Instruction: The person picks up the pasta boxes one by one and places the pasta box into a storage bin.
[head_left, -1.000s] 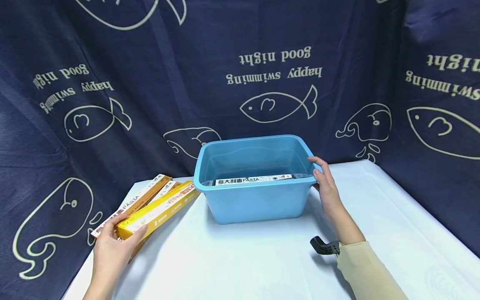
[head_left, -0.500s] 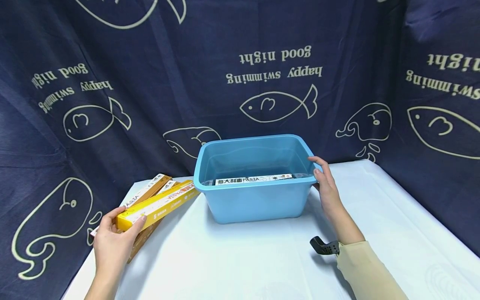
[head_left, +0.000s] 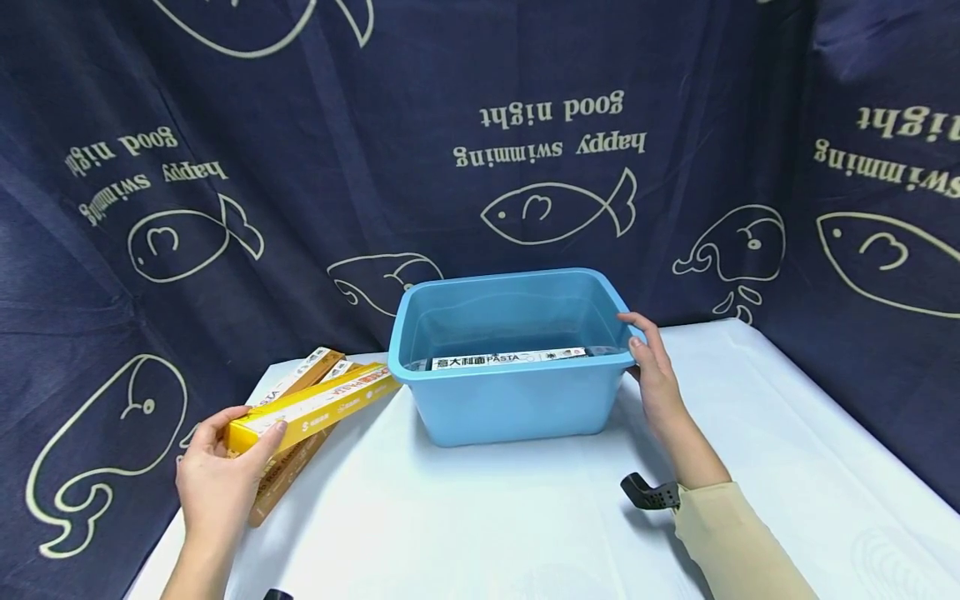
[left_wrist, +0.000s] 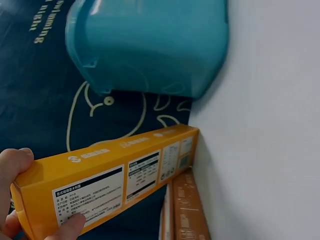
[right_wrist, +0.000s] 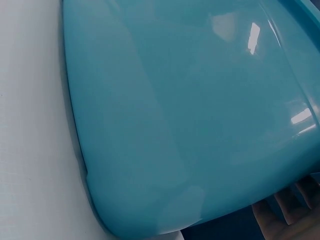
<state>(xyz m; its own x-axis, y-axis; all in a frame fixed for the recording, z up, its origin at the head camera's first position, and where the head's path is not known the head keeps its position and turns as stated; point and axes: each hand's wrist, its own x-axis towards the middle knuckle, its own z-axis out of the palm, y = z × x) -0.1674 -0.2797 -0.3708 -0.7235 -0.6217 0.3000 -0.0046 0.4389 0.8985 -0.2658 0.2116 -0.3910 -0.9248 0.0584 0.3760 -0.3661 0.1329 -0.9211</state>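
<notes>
My left hand [head_left: 217, 471] grips the near end of a yellow pasta box [head_left: 315, 407], thumb on one side and fingers on the other. That box is tilted over brown-and-white pasta boxes [head_left: 288, 475], its far end by the bin's left side. In the left wrist view the yellow box [left_wrist: 110, 175] shows its printed label panels. On the other side, my right hand [head_left: 654, 375] holds the right rim of a blue plastic bin [head_left: 517, 404]. A white-faced pasta box [head_left: 510, 358] lies inside the bin along the front wall; the rest of the bin's floor is hidden.
A white-covered table [head_left: 480, 517] bears everything. Behind and beside it hangs a dark blue curtain [head_left: 420, 125] with fish drawings. A black wrist-worn piece [head_left: 648, 492] sticks out from the right wrist.
My left hand has raised the near end of the yellow box and shifted it slightly left, uncovering more of the brown box below. My right hand and the bin have stayed in place.
</notes>
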